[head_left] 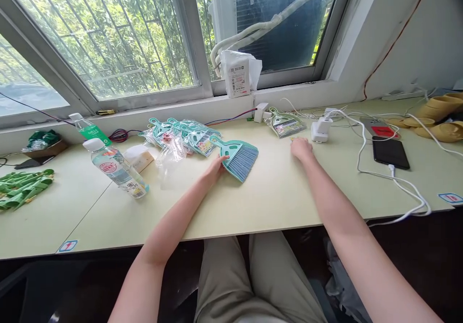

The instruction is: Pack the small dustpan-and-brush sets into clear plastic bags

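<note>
My left hand is closed on the edge of a small teal hand brush with grey-blue bristles, which seems to lie with a matching teal dustpan. The brush rests on the table, its handle towards the window. My right hand lies on the table further right, fingers curled; a speck of yellow shows at the fingertips, too small to name. Behind it is a bagged green brush set. To the left of the brush are several bagged teal brush sets and a crumpled clear plastic bag.
A water bottle and a green-labelled bottle stand at left, near green strips. A white charger, cables and a black phone lie at right. A white box stands on the windowsill.
</note>
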`<state>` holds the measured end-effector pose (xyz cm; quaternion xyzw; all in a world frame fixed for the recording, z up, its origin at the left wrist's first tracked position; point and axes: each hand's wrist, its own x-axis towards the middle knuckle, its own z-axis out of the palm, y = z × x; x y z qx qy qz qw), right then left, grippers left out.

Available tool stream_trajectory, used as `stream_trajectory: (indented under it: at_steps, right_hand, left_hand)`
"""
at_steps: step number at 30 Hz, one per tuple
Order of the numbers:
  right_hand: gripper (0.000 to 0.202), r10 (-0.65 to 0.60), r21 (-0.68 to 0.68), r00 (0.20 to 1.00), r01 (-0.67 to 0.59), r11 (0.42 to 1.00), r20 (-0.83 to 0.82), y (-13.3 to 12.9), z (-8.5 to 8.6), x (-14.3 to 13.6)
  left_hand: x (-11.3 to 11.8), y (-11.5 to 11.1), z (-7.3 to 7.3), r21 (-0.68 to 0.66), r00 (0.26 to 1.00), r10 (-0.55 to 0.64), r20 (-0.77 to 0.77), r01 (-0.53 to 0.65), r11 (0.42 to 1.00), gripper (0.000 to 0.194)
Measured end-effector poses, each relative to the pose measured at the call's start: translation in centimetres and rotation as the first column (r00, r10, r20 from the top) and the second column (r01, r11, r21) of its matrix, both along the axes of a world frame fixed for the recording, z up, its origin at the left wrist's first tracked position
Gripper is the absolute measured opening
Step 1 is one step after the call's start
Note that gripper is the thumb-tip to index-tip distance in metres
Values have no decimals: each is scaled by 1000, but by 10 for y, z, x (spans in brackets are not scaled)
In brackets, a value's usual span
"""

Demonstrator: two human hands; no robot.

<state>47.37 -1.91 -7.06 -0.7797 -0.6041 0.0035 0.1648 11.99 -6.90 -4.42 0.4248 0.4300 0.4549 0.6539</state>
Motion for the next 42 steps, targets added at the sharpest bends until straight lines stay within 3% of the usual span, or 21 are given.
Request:
stream_trajectory:
  at_steps: [4,8,10,12,15,17,18,20,23,25,28,30,32,34,36,38,40,42]
  right_hand:
    - [39,145,-103,987,-151,983,-67,4,10,-66]
    - [58,269,-79,855,-336,939,-444,0,20,-106]
    - [48,254,6,694,-338,941,-674,-1,26,-106]
    - [36,279,154,436,-300,941,-855,-3,35,-99]
    - [29,396,375,41,-243,895,-917,-6,50,-94]
    - [29,443,450,-85,-236,861,-892,-10,53,-104]
    - [31,450,458,-88,-232,859,-889,-12,51,-113]
    - [37,448,428,40,-231,874,-893,-19,39,-137]
    - [39,479,396,460,-272,877,-748,-28,17,-167]
    - [37,496,385,649,-320,866,-577,-33,8,-176]
    - [48,473,398,742,-299,868,-475,-36,6,-175]
    - [63,415,452,752,-175,875,-512,-36,9,-172]
    - [74,341,473,677,11,881,-652,-36,12,-172]
    - [72,334,407,465,62,911,-820,-38,15,-174]
    - [61,384,363,180,-137,922,-906,-40,18,-176]
    - [54,411,403,-56,-355,844,-910,-41,18,-177]
    - [53,401,436,-172,-394,809,-900,-41,17,-177]
    - [54,353,395,-184,-318,862,-917,-39,14,-175]
  left_hand:
    - [0,0,-1,-15,1000,11,-4,-11,1000,37]
    - [0,1,-1,-21,1000,16,27,-15,1000,35]
    - [0,1,-1,-20,999,32,31,-32,999,34]
    - [0,1,-1,-11,999,37,28,-37,999,32]
    - [0,0,-3,16,999,22,33,-23,1000,32]
    - [0,0,-5,48,999,3,45,-6,999,35]
    - [0,-1,-6,69,999,-9,51,6,998,37]
    - [1,-2,-7,114,998,-43,54,36,993,45]
    - [2,-4,-7,156,998,-66,25,61,986,53]
    - [2,-5,-6,171,999,-36,-17,38,984,57]
    - [1,-7,-4,190,997,53,-53,-42,981,67]
    - [2,-8,-3,214,996,86,-37,-76,974,69]
    - [4,-10,-1,259,995,100,4,-98,961,70]
    - [6,-12,2,301,990,128,57,-140,943,73]
    - [5,-13,6,325,981,167,95,-189,927,75]
    - [2,-12,9,329,978,182,98,-204,922,78]
    - [-1,-10,11,319,986,156,63,-168,933,80]
    - [-3,-7,10,328,994,107,7,-103,939,84]
